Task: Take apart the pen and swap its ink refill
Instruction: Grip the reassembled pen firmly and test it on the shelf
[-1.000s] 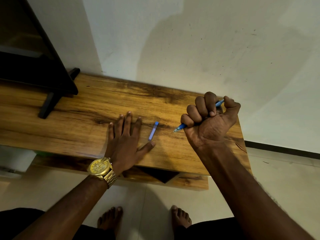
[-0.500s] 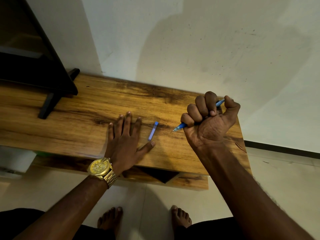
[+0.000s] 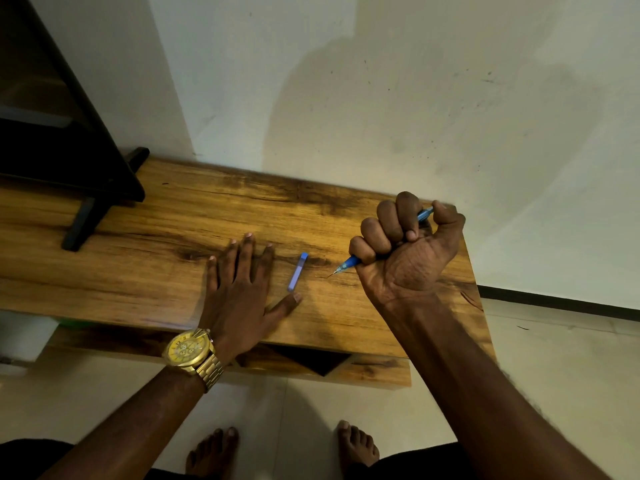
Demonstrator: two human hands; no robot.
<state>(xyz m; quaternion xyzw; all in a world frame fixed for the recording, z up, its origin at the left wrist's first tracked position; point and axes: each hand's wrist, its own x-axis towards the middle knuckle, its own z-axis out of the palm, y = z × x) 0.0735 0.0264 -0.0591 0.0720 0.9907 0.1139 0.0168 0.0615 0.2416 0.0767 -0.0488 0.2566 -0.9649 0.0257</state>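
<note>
- Right hand [image 3: 405, 251]: closed in a full fist around a slim blue plastic pen [image 3: 349, 263], raised over the right end of the tabletop; whether the fist rests on the wood cannot be told.
- Pen: long axis slants from lower left to upper right; the fine metal tip pokes out below the little finger toward the left hand, and the rear end shows between index finger and thumb.
- Small blue oblong cap-like piece [image 3: 298, 271]: lies loose on the brown wooden table [image 3: 156, 271], between the two hands, its long axis running nearly front to back.
- Left hand [image 3: 242, 289]: flat on the wood, palm down, fingers spread, holding nothing; thumb tip just beside the near end of the blue piece. A gold-coloured metal wristwatch [image 3: 188, 351] sits on that wrist.
- Key relation: the pen's tip points toward the left hand, which is the nearer free hand; judged best placed to grip the tip end for unscrewing.
- Spare refill: none visible.
</note>
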